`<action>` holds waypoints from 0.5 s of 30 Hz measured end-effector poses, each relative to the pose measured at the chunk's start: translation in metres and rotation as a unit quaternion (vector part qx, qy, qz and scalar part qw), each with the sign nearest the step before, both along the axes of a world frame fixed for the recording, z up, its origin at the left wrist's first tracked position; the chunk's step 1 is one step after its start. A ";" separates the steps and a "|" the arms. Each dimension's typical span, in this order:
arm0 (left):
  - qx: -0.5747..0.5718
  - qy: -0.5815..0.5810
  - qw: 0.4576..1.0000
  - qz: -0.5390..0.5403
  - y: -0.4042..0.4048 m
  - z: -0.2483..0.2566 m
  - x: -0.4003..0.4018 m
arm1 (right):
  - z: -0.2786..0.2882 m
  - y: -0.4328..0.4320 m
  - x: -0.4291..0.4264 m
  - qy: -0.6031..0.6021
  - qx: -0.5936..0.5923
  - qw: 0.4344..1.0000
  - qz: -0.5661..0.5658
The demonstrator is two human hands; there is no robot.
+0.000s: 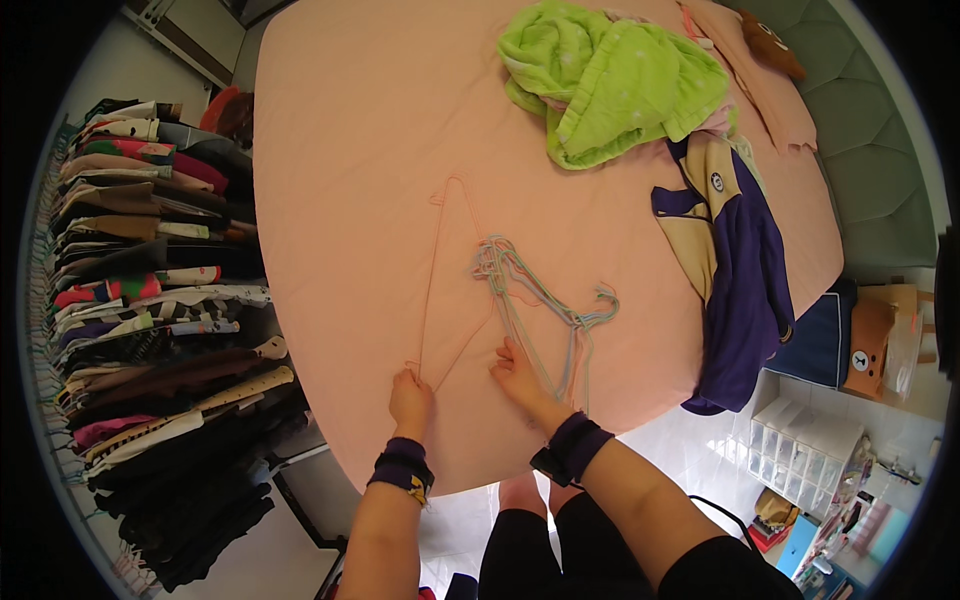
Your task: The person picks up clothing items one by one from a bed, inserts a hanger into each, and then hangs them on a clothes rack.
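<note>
My left hand [412,405] is shut on the lower corner of a thin pink wire clothes hanger [428,300], which lies over the pink bedsheet [352,202]. To the right, my right hand [523,381] has its fingers loosely curled and apart, with nothing visible in them. Just beside its fingertips lies a bundle of several wire hangers [536,289] in pale green, blue and pink. Their hooks point right, and the near ends of the bundle pass partly behind my right hand and wrist.
A bright green plush blanket [622,82] is heaped at the far right of the bed. Near it, a purple and beige jacket [739,247] hangs partly over the bed's edge. Densely hung clothes [165,285] line the left side. White drawers [802,442] stand at the lower right.
</note>
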State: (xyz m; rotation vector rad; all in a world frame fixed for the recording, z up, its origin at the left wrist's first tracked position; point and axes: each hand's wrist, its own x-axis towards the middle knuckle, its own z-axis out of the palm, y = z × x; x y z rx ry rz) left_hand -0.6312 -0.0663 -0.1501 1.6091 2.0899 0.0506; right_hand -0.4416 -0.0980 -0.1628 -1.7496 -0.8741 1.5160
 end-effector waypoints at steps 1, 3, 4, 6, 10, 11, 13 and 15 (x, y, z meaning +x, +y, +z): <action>-0.005 -0.005 1.000 -0.001 -0.009 0.002 0.000 | 0.000 -0.001 0.004 -0.004 -0.006 1.000 -0.006; -0.038 -0.030 0.999 0.010 -0.033 0.006 -0.005 | 0.001 -0.003 0.010 -0.006 -0.010 1.000 -0.015; -0.048 -0.036 0.998 0.016 -0.046 0.006 -0.011 | 0.003 -0.003 0.012 -0.019 -0.007 1.000 -0.004; -0.006 -0.117 0.993 -0.009 -0.064 -0.005 -0.019 | 0.005 -0.006 0.014 -0.032 -0.002 0.999 0.005; -0.102 -0.364 0.902 0.209 -0.099 0.026 -0.012 | 0.014 -0.012 0.015 -0.037 0.003 0.999 -0.004; -0.096 -0.419 0.873 0.231 -0.108 0.032 -0.014 | 0.019 -0.012 0.013 -0.033 0.000 0.999 -0.003; -0.091 -0.472 0.841 0.248 -0.124 0.045 -0.016 | 0.020 -0.013 0.017 -0.031 -0.003 1.000 -0.002; -0.066 -0.484 0.833 0.259 -0.140 0.057 -0.021 | 0.018 -0.016 0.020 -0.028 -0.002 1.000 -0.001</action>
